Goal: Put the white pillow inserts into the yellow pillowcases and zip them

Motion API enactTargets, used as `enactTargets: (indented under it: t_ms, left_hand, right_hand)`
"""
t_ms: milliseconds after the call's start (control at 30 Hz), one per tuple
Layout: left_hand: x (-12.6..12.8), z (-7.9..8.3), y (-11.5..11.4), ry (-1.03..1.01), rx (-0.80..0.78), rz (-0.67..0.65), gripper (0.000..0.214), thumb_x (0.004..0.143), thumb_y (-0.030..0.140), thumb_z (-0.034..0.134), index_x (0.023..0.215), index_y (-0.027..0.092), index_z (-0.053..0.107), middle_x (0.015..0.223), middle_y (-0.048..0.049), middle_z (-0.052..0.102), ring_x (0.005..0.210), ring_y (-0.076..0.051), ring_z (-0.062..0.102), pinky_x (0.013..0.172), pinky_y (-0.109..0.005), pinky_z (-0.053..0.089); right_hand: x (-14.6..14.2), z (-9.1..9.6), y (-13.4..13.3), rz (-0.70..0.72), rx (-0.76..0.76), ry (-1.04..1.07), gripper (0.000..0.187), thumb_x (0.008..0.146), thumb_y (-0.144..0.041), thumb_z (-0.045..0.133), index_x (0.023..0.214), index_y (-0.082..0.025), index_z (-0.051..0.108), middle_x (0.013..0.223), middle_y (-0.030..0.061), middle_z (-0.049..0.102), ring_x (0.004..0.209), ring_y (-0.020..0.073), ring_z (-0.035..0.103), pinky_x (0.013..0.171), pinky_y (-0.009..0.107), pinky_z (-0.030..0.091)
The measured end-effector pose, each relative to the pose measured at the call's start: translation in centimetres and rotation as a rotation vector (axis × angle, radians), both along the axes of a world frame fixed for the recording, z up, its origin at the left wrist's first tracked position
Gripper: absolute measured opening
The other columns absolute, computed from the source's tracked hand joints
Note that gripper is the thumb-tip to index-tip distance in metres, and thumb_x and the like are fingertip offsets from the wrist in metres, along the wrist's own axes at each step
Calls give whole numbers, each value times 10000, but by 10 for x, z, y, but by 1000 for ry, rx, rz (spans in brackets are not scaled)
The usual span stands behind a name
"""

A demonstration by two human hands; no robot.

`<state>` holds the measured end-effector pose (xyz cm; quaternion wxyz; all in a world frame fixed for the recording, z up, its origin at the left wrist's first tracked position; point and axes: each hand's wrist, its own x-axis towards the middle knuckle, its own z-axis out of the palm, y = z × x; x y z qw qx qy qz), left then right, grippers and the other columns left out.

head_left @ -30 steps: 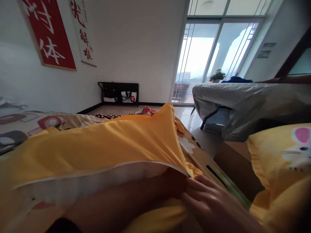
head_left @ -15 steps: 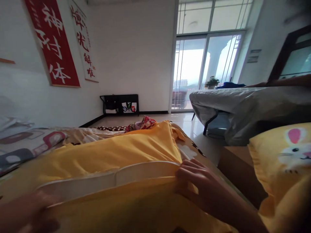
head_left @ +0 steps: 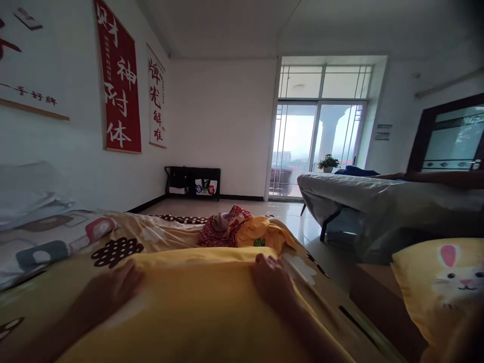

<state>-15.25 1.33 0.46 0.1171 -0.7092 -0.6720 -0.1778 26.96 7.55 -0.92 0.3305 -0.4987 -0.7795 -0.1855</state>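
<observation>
A yellow pillow in its yellow case lies flat on the bed before me. My left hand rests palm down on its far left corner, fingers stretched flat. My right hand lies flat on its far right corner, fingers also stretched out. Neither hand holds anything. Both forearms reach in from the bottom of the view.
A patterned bedsheet covers the bed, with a crumpled red-checked and yellow cloth beyond the pillow. A yellow rabbit pillow sits at the right. A covered table stands across the aisle. Grey-patterned bedding lies at left.
The pillowcase opening is no longer held up. The pillow has dropped flat and both hands have moved onto its far corners. The view has tilted upward.
</observation>
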Motion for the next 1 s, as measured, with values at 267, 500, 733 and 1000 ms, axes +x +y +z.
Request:
enactTargets:
  t_ms: [267, 500, 733, 1000]
  left_hand:
    - [-21, -77, -13, -44, -111, -32, 497, 830, 449, 399, 1159, 177, 653, 1246, -135, 634, 1088, -304, 624, 923, -396, 486]
    - [29, 76, -4, -101, 361, -141, 455, 891, 470, 374, 1141, 169, 607, 1167, -121, 662, 1095, -262, 595, 946, -423, 432]
    - [90, -1, 49, -112, 301, -100, 501, 943, 376, 287, 1335, 155, 505, 1421, -124, 482, 1295, -276, 467, 1012, -490, 403]
    - [83, -61, 47, -173, 113, -161, 466, 922, 341, 363, 1313, 158, 542, 1385, -108, 525, 1304, -254, 459, 1092, -522, 340]
  right_hand:
    - [-11, -67, -1, 112, -137, 130, 249, 941, -233, 371, 745, -230, 524, 771, 31, 647, 742, 202, 586, 699, 338, 448]
    - [6, 74, 0, 306, 31, 197, 256, 879, -370, 502, 1043, -218, 624, 1083, 77, 663, 1049, 226, 590, 909, 390, 454]
    - [-65, 29, 33, 18, -273, 124, 440, 934, -357, 376, 1340, -255, 508, 1419, 91, 489, 1337, 267, 401, 1079, 520, 292]
    - [-64, -47, 44, 54, -507, 65, 540, 954, -448, 281, 1415, -214, 438, 1485, 47, 395, 1396, 204, 317, 1135, 438, 237]
